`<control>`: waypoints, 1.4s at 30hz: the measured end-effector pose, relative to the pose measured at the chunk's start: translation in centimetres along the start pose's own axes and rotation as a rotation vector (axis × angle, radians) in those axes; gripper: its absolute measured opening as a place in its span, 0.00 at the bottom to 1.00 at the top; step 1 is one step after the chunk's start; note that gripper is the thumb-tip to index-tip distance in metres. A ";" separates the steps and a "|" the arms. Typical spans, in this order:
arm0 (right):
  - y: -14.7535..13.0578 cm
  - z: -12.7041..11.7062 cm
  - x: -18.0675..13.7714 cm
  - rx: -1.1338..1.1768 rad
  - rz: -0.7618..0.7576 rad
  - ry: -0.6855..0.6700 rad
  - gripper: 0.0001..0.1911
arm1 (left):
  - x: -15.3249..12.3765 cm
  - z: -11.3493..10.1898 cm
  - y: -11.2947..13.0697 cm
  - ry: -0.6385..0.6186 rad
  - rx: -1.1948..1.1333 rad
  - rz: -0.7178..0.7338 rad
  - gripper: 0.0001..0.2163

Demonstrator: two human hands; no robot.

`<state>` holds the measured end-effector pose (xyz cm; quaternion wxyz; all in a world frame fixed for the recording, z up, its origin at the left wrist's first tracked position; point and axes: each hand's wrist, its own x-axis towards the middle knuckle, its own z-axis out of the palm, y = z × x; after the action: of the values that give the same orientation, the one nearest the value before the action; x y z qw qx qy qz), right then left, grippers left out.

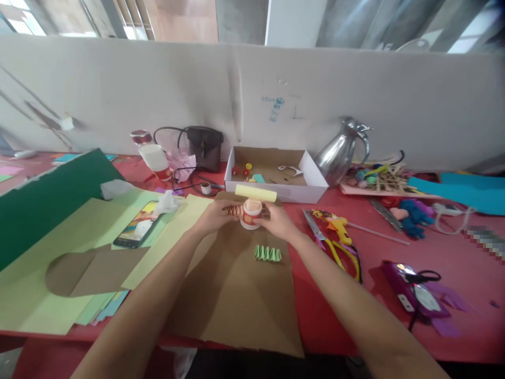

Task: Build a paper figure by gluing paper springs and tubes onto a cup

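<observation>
A small red and white paper cup (251, 215) stands between my hands over the brown cardboard sheet (240, 295). My left hand (212, 217) pinches an orange accordion-folded paper strip (234, 210) that reaches to the cup's left side. Whether the strip is fixed to the cup I cannot tell. My right hand (276, 221) grips the cup's right side, its thumb in front; an orange-brown piece shows partly by its fingers. A green accordion-folded paper strip (268, 253) lies on the cardboard nearer to me. Just behind the cup is a pale yellow paper piece (255, 193).
Behind stand a white box (276, 193) and a steel jug (335, 153). Yellow-handled scissors (338, 251), a glue gun (340, 230) and a purple power strip (416, 295) lie right. At left are a phone (138, 225), paper sheets (35, 295) and a green board (59, 205).
</observation>
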<state>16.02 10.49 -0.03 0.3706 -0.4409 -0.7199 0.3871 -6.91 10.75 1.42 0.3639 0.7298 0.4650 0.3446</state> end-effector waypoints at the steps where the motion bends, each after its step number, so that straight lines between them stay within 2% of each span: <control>1: 0.0 0.0 0.0 -0.002 -0.006 -0.002 0.26 | 0.4 0.0 0.1 -0.009 0.016 0.016 0.21; 9: 0.1 -0.3 0.1 -0.015 -0.023 -0.008 0.25 | 1.3 0.5 0.1 0.013 0.119 0.070 0.17; 15: -0.2 -0.3 0.1 -0.004 -0.012 -0.024 0.26 | 0.3 -0.2 -0.6 0.027 0.105 0.127 0.32; 20: -0.9 -1.0 -0.6 -0.102 0.023 0.012 0.30 | -1.2 -1.4 -2.2 0.014 0.158 0.080 0.42; 23: -1.2 -1.9 -2.0 -0.173 0.034 0.069 0.31 | -2.7 -2.2 -2.5 0.036 0.208 -0.015 0.44; 29: -1.7 -3.6 -6.5 -0.172 0.059 0.048 0.21 | -5.7 -2.8 -0.8 0.128 0.350 -0.277 0.39; 33: -2.0 -3.8 -7.8 -0.179 0.094 0.028 0.18 | -6.1 -1.5 0.0 0.181 0.319 -0.291 0.37; 37: -1.7 -3.2 -6.1 -0.140 0.135 0.058 0.21 | -5.3 0.6 0.1 0.305 0.215 -0.318 0.35; 39: -1.3 -2.4 -4.5 -0.128 0.134 0.094 0.27 | -4.6 1.3 0.0 0.370 0.125 -0.317 0.31; 42: -0.5 -1.0 -2.1 -0.114 0.104 0.152 0.38 | -3.5 1.8 -0.1 0.417 0.034 -0.233 0.22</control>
<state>17.39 8.64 0.41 0.3780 -0.5260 -0.6867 0.3298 -6.60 7.11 -0.19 0.2852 0.5901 0.6170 0.4356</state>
